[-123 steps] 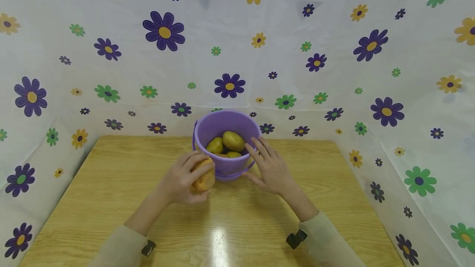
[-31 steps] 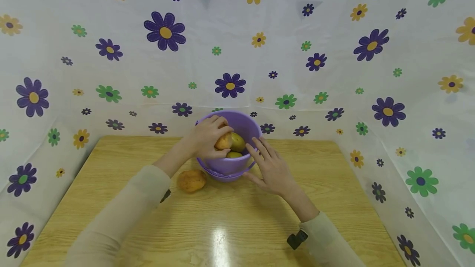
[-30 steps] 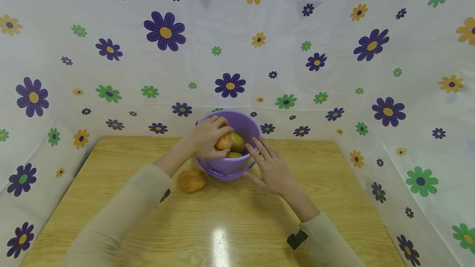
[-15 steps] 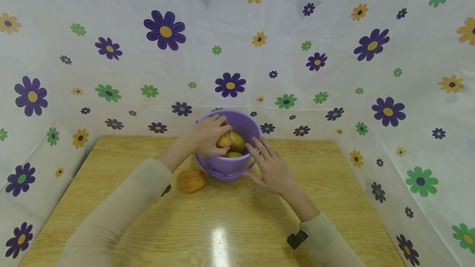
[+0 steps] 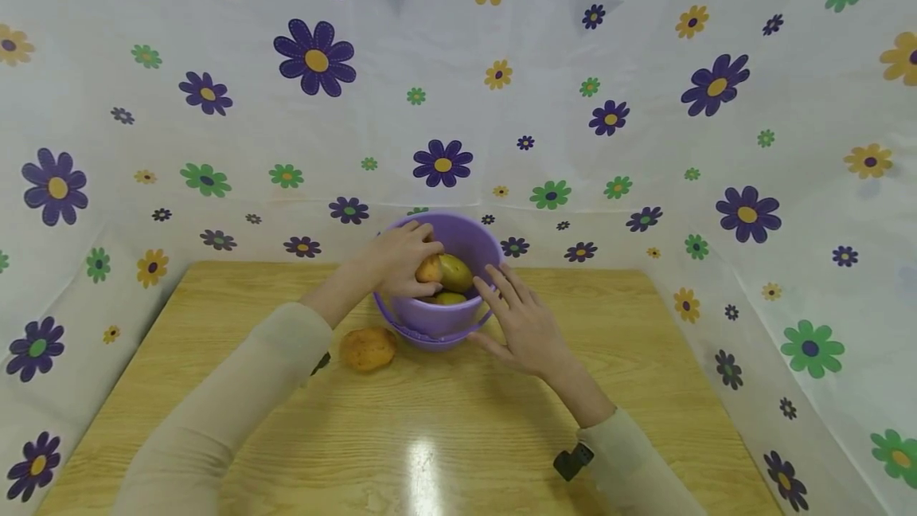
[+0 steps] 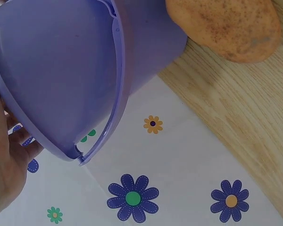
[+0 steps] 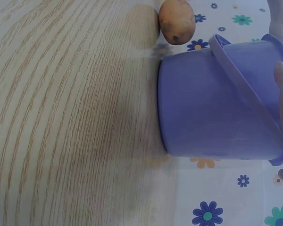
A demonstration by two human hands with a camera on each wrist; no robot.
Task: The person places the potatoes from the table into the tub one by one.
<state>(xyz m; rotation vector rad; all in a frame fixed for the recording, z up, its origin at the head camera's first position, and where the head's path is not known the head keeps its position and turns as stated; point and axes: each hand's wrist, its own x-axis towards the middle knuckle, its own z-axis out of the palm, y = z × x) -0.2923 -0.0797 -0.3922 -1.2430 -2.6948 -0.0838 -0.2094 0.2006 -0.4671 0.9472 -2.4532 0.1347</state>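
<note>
A purple bucket (image 5: 469, 237) stands upright at the table's far side, holding several potatoes. My left hand (image 5: 401, 261) reaches over its left rim and grips a light brown potato (image 5: 431, 268) inside, fingers over the top and thumb at the near side. Beside that one lies a greener potato (image 5: 455, 272), with another potato (image 5: 451, 298) lower down. My right hand (image 5: 526, 325) is at the bucket's right rim, fingers spread and fairly straight. On the table, left of the bucket, rests a single potato (image 5: 368, 349), near the bucket's base in the right wrist view.
The bucket's handle (image 6: 118, 84) hangs down over its outer side. A wooden table (image 5: 458, 436) lies beneath, enclosed by a white cloth (image 5: 401, 126) with printed flowers at the back and sides.
Earlier my left hand held a potato left of the bucket; that potato now lies on the table, and the hand grips another inside the bucket. The right hand has stayed at the rim.
</note>
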